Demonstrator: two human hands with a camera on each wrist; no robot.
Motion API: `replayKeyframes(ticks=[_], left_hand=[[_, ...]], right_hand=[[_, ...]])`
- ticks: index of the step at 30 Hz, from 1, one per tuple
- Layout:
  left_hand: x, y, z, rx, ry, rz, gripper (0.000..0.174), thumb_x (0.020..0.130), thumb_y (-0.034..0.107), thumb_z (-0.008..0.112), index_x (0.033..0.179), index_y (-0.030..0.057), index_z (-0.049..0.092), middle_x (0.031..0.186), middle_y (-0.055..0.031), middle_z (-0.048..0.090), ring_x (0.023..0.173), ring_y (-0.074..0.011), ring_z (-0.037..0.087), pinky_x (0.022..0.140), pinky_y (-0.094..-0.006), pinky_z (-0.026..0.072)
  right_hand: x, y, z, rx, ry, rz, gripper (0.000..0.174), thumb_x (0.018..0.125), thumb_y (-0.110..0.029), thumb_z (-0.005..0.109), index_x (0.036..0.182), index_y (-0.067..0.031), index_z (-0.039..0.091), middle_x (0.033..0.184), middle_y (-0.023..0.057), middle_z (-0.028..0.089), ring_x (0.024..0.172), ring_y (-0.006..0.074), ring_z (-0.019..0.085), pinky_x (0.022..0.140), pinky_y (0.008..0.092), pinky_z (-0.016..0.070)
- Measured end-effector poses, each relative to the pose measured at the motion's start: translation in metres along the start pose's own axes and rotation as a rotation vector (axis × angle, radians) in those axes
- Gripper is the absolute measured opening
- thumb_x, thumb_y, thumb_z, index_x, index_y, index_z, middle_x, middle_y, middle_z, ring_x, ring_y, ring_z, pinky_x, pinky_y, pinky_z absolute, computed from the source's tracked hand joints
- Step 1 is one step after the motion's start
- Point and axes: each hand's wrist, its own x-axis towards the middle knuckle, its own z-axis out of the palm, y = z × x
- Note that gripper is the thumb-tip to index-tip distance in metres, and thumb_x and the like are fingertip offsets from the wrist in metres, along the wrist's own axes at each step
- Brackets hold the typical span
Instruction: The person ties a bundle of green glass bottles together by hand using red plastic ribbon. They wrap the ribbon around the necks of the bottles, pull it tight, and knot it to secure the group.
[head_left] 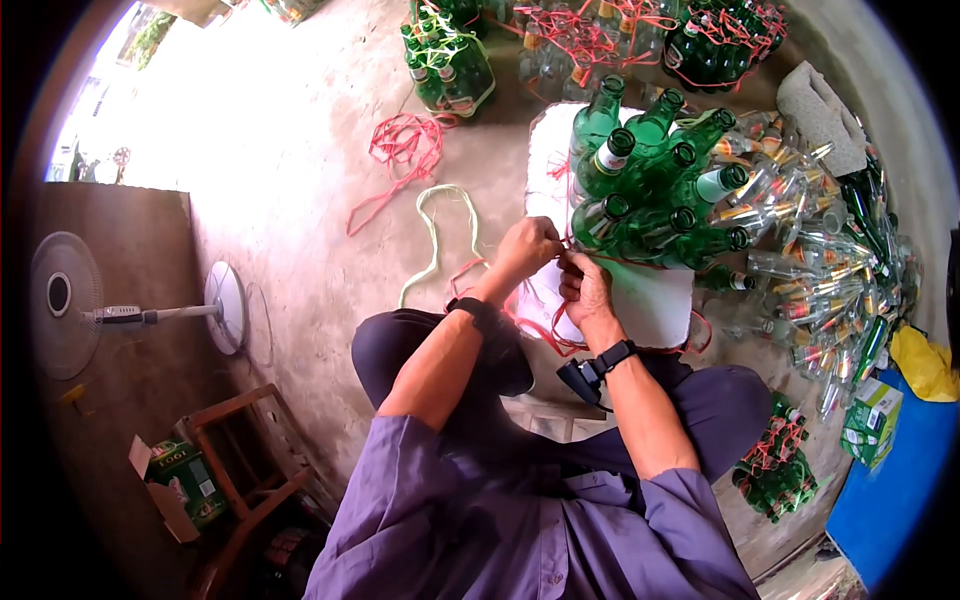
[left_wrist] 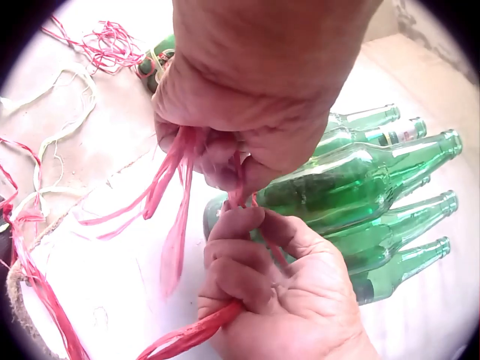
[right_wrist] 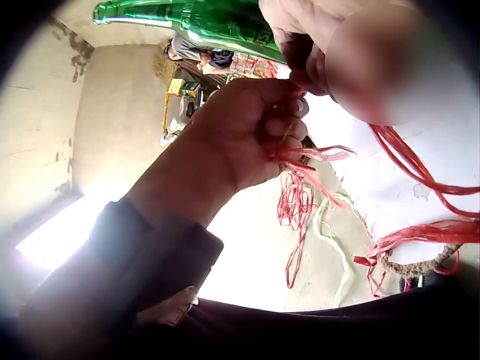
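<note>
A cluster of green glass bottles (head_left: pixel 650 170) stands upright on a white slab (head_left: pixel 650 300). Close to the near corner of the cluster, my left hand (head_left: pixel 532 246) and right hand (head_left: pixel 588 290) meet, fingertip to fingertip. Both pinch red plastic twine (left_wrist: pixel 238 180). Loose twine tails hang from the curled fingers of the left hand (left_wrist: pixel 255 97) in the left wrist view. Another red strand (left_wrist: pixel 191 330) trails out of the right hand (left_wrist: pixel 277 285). The spot between the fingertips is partly hidden by the fingers.
Clear and green bottles (head_left: pixel 810 260) lie heaped at the right, below a concrete block (head_left: pixel 820 115). Tied bottle bundles (head_left: pixel 447 70) stand at the back. Red twine (head_left: pixel 405 150) and pale green twine (head_left: pixel 430 235) lie on the floor. A fan (head_left: pixel 70 300) is at the left.
</note>
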Motion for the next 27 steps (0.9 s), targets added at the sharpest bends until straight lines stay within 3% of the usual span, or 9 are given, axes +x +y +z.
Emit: replayKeyframes(ticks=[1, 3, 9, 12, 16, 21, 27], left_hand=[[-0.001, 0.003, 0.001, 0.0, 0.0, -0.002, 0.018, 0.073, 0.02, 0.066, 0.08, 0.0039, 0.071, 0.073, -0.0179, 0.068, 0.073, -0.035, 0.068, 0.068, -0.0431, 0.0528], [-0.003, 0.012, 0.002, 0.137, 0.049, -0.053, 0.016, 0.075, 0.017, 0.061, 0.082, 0.0083, 0.072, 0.077, -0.0182, 0.069, 0.079, -0.0379, 0.068, 0.071, -0.0458, 0.0535], [-0.006, 0.027, -0.004, 0.275, 0.069, -0.164, 0.018, 0.073, 0.023, 0.065, 0.085, 0.0137, 0.075, 0.079, -0.0146, 0.071, 0.079, -0.0343, 0.07, 0.072, -0.0424, 0.0546], [-0.003, 0.017, -0.002, 0.225, 0.101, -0.042, 0.017, 0.073, 0.023, 0.066, 0.083, 0.0133, 0.075, 0.075, -0.0132, 0.071, 0.077, -0.0341, 0.07, 0.073, -0.0428, 0.0546], [-0.003, 0.024, -0.005, 0.251, 0.113, -0.043, 0.017, 0.072, 0.022, 0.066, 0.081, 0.0121, 0.075, 0.071, -0.013, 0.07, 0.075, -0.0339, 0.07, 0.073, -0.0429, 0.0544], [-0.011, 0.047, -0.011, 0.24, 0.068, -0.182, 0.02, 0.071, 0.023, 0.066, 0.083, 0.0094, 0.074, 0.077, -0.018, 0.07, 0.077, -0.0371, 0.069, 0.073, -0.0454, 0.0532], [-0.016, 0.052, -0.007, 0.277, 0.117, -0.214, 0.02, 0.072, 0.023, 0.064, 0.082, 0.0069, 0.072, 0.08, -0.0204, 0.069, 0.08, -0.0401, 0.068, 0.073, -0.0482, 0.0524]], right_hand=[[-0.002, 0.001, 0.002, 0.0, 0.001, 0.002, 0.007, 0.084, -0.012, 0.07, 0.084, -0.0075, 0.064, 0.071, -0.0004, 0.06, 0.045, 0.0027, 0.037, 0.038, 0.0179, 0.0243], [-0.005, 0.004, 0.007, -0.19, 0.097, -0.132, 0.014, 0.085, -0.019, 0.07, 0.089, -0.0053, 0.071, 0.077, -0.0004, 0.066, 0.053, 0.0046, 0.046, 0.047, 0.0211, 0.0332], [-0.007, 0.007, 0.012, -0.24, 0.132, -0.228, 0.015, 0.086, -0.018, 0.069, 0.087, -0.0034, 0.072, 0.073, -0.0004, 0.067, 0.05, 0.0037, 0.04, 0.045, 0.0216, 0.0311], [-0.007, 0.008, 0.012, -0.28, 0.138, -0.27, 0.016, 0.086, -0.017, 0.069, 0.084, -0.0015, 0.072, 0.069, -0.0002, 0.065, 0.048, 0.0033, 0.039, 0.044, 0.0216, 0.0296], [-0.006, 0.01, 0.013, -0.265, 0.157, -0.275, 0.017, 0.086, -0.017, 0.069, 0.082, 0.0, 0.071, 0.064, -0.0027, 0.06, 0.048, 0.003, 0.038, 0.043, 0.0216, 0.0272], [0.002, 0.019, 0.011, -0.303, 0.2, -0.377, 0.015, 0.085, -0.014, 0.067, 0.077, -0.0021, 0.068, 0.058, -0.0064, 0.048, 0.049, 0.0046, 0.038, 0.046, 0.0242, 0.0277], [-0.002, 0.017, 0.014, -0.154, 0.154, -0.292, 0.014, 0.086, -0.011, 0.064, 0.074, -0.0036, 0.064, 0.059, -0.0052, 0.049, 0.051, 0.006, 0.04, 0.048, 0.0252, 0.03]])
